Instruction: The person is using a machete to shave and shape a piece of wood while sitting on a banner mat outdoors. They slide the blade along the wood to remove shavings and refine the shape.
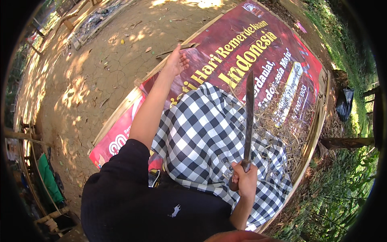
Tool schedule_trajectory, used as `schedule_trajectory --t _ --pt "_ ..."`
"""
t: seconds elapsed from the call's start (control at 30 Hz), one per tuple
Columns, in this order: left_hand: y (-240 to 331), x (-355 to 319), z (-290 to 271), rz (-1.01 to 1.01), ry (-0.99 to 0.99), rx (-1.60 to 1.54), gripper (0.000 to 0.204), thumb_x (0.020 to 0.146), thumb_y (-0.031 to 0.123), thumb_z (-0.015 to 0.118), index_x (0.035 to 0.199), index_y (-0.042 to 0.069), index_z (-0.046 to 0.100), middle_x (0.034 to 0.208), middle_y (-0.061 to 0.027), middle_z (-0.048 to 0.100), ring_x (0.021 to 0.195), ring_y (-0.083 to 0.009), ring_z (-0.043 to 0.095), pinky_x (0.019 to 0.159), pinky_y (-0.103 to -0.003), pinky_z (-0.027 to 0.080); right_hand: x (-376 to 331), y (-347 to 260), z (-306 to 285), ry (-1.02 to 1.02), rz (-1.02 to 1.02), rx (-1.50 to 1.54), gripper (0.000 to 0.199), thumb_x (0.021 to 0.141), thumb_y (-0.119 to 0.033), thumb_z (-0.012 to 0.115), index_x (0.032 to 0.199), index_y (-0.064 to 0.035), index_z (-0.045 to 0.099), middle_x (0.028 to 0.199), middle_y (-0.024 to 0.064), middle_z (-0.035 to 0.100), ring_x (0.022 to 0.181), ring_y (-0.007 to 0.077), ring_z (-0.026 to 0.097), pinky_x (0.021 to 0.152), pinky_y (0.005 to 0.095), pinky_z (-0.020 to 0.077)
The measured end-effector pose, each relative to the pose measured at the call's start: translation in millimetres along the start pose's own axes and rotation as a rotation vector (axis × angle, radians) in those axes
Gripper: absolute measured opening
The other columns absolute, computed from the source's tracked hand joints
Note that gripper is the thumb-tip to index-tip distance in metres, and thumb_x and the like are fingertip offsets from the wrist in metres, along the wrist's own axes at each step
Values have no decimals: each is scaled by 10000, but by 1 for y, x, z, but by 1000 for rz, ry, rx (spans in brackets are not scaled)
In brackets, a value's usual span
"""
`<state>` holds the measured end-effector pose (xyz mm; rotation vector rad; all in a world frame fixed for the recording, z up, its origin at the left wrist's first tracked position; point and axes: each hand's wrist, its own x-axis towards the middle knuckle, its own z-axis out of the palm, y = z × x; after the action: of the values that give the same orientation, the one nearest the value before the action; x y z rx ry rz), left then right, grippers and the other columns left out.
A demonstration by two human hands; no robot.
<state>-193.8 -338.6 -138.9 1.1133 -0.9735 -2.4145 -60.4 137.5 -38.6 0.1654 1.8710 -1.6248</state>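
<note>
My right hand (244, 180) is closed round the handle of a machete (250, 109). Its long dark blade points up and away from me. Under it a black-and-white checkered cloth (197, 129) drapes over my lap and spreads to the right. My left hand (176, 62) reaches out over the far left edge of a red printed banner (209, 48). Its thumb is raised, its other fingers are slightly bent, and no held thing shows in it. Close by that hand lies a thin brown strip (171, 51), across the banner's wooden edge.
Wood shavings (290, 129) lie scattered over the banner's right part. Wooden strips (312, 149) border the banner. Cracked bare soil (92, 88) stretches to the left, plants (334, 197) to the right. A black plastic bag (344, 104) and a green cloth (49, 179) sit farther out.
</note>
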Motion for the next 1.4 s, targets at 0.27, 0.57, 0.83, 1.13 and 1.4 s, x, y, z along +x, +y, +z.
schedule_trajectory --t 0.27,0.57,0.83,1.13,1.4 --pt "10 9 25 78 -24 138 321 932 426 687 878 126 588 687 23 538 624 -132 562 554 -304 462 3 1 12 37 65 -45 208 885 -87 708 756 -6 566 553 3 512 450 69 454 432 242 353" --pt "18 -22 0 217 -42 214 239 958 241 665 989 6 640 830 -65 646 690 -155 632 578 -303 518 12 -1 6 22 25 -36 222 890 -65 694 740 -22 536 551 3 508 444 75 458 428 245 350" --pt "-32 -121 -16 408 -213 383 252 961 210 670 1073 -10 617 927 -87 678 753 -138 653 661 -281 530 7 -2 3 31 -15 -1 222 892 -54 686 737 -30 529 541 3 507 439 74 456 431 244 344" --pt "-66 -237 -5 392 -499 465 371 984 199 642 1252 -18 504 1081 -110 636 916 -182 677 823 -315 559 3 6 -19 92 -58 67 220 887 -67 696 749 -45 526 539 -14 474 425 67 423 419 243 345" --pt "-108 -286 34 136 -660 164 402 1067 263 487 1338 -28 429 1014 -55 544 640 -94 525 530 -252 464 -10 12 -48 225 -134 43 231 900 -98 700 734 -29 555 529 -22 494 438 53 450 430 233 327"
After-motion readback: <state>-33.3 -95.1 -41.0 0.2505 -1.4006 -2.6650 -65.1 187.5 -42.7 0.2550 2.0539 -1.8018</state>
